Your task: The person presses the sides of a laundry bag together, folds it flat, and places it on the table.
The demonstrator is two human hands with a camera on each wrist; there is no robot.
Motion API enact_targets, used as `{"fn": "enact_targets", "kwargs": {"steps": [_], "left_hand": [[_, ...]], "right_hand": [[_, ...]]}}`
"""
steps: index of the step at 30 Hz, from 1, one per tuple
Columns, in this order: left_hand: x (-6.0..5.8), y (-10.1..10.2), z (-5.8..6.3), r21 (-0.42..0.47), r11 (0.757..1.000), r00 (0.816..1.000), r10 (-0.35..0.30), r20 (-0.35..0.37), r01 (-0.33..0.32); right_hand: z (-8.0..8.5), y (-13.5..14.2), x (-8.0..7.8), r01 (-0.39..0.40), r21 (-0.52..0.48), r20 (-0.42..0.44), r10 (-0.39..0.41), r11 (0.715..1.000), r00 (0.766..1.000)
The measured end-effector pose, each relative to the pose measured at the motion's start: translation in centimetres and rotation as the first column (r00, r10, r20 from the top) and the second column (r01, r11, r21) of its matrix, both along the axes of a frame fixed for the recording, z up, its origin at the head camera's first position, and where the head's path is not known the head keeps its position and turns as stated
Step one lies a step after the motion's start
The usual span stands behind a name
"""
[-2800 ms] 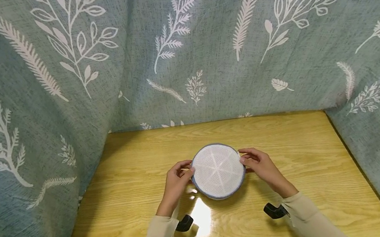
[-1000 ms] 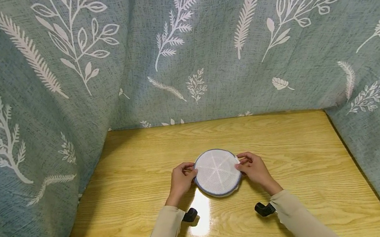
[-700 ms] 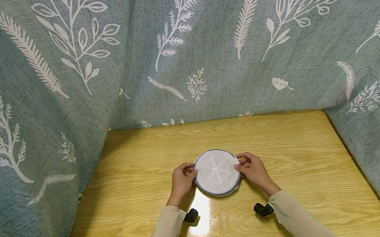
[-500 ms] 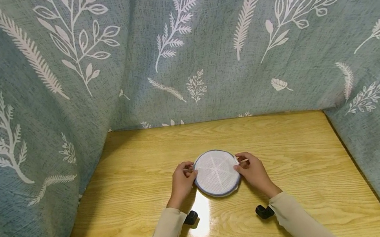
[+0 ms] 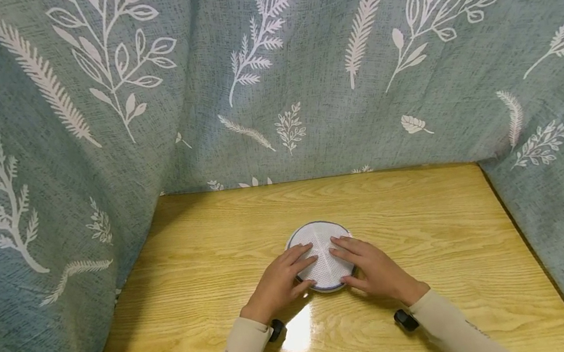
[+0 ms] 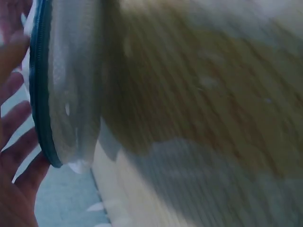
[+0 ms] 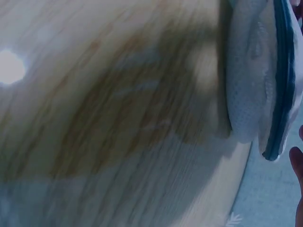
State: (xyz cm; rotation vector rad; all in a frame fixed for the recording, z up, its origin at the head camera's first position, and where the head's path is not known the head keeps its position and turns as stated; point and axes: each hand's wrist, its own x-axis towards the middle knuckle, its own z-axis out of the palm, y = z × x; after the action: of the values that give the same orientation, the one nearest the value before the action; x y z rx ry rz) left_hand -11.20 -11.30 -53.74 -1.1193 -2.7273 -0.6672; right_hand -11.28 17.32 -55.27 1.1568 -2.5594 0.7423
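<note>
A round white mesh laundry bag [image 5: 319,232] with blue edging lies in the middle of the wooden table. My left hand [image 5: 280,280] rests on its left part, fingers spread over the mesh. Opposite, my right hand [image 5: 380,269] has its fingers laid across the right part, pointing inward. Neither hand is curled round the bag. In the left wrist view a dark blue zipper [image 6: 42,90] runs along the bag's side, above a pale mesh wall [image 6: 75,94]. The right wrist view shows the same zipper [image 7: 285,80] and bulging mesh side.
The wood-grain table [image 5: 214,225] surrounds the bag, with a bright light reflection near the left wrist. A blue-green curtain [image 5: 330,135] with white leaf prints encloses the back and both sides. Black wrist devices [image 5: 406,320] stick out below the sleeves.
Both hands have let go of the bag's left and right edges and moved inward onto its top, fingers spread. Earlier, the bag was brought slightly lower and smaller in view, then stayed in place.
</note>
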Motion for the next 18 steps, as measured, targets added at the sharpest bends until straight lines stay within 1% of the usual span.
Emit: {"fn": "enact_targets", "kwargs": {"steps": [2, 4, 9, 12, 18], "left_hand": [[0.15, -0.13, -0.1, -0.043, 0.999, 1.0, -0.018, 0.019, 0.019], [0.21, -0.2, -0.23, -0.071, 0.997, 0.999, -0.028, 0.036, 0.03], [0.25, -0.23, -0.67, -0.119, 0.992, 0.998, -0.031, 0.057, 0.038], [0.25, -0.23, -0.83, -0.121, 0.992, 0.997, -0.026, 0.066, 0.034], [0.23, -0.22, -0.88, -0.093, 0.995, 0.996, -0.019, 0.084, 0.027]], "right_hand": [[-0.05, 0.01, 0.07, -0.029, 0.044, 0.005, 0.029, 0.999, 1.0], [-0.11, 0.03, 0.14, -0.042, 0.077, 0.013, 0.041, 0.996, 0.999], [-0.3, 0.04, 0.22, -0.045, 0.126, 0.005, 0.045, 0.991, 0.999], [-0.49, -0.05, 0.16, -0.045, 0.131, -0.011, 0.047, 0.99, 0.999], [-0.81, -0.25, 0.02, -0.053, 0.121, -0.027, 0.057, 0.991, 0.998]]}}
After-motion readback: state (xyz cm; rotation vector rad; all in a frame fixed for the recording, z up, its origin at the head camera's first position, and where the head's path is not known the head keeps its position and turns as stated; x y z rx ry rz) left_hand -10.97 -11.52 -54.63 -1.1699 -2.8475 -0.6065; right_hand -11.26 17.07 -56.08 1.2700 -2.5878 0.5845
